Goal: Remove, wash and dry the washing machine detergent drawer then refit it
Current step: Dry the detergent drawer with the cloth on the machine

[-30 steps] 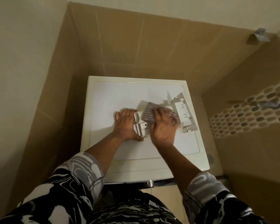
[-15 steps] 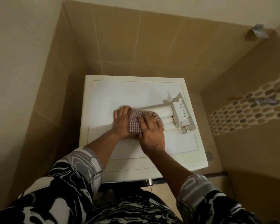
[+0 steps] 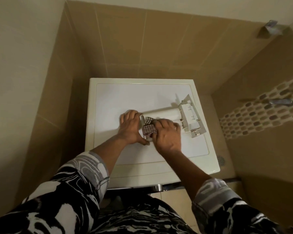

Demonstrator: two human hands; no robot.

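- Head view, setting: the detergent drawer [image 3: 161, 114] lies on its side on the flat top of the washing machine [image 3: 125, 98], right of centre, its front panel [image 3: 192, 115] at the right end, near the machine's right edge.
- Head view, left hand [image 3: 131, 128]: fingers curled over the left end of the drawer, thumb at its near corner, bracing it against the lid.
- Head view, right hand [image 3: 167, 135]: fingers clenched on a checked cloth [image 3: 149, 128], which is pressed against the near left part of the drawer, just beside the left hand.
- Progress, as a judgement: the drawer is out of the machine, so removal is done; washing appears finished, though no water is visible. Drying is the step in hand; refitting is left.
- Containers: the compartments face away from the camera or are covered by the hands, so their contents cannot be told.
- Surroundings: tan tiled walls enclose the machine; a floor drain [image 3: 220, 160] shows to the right.
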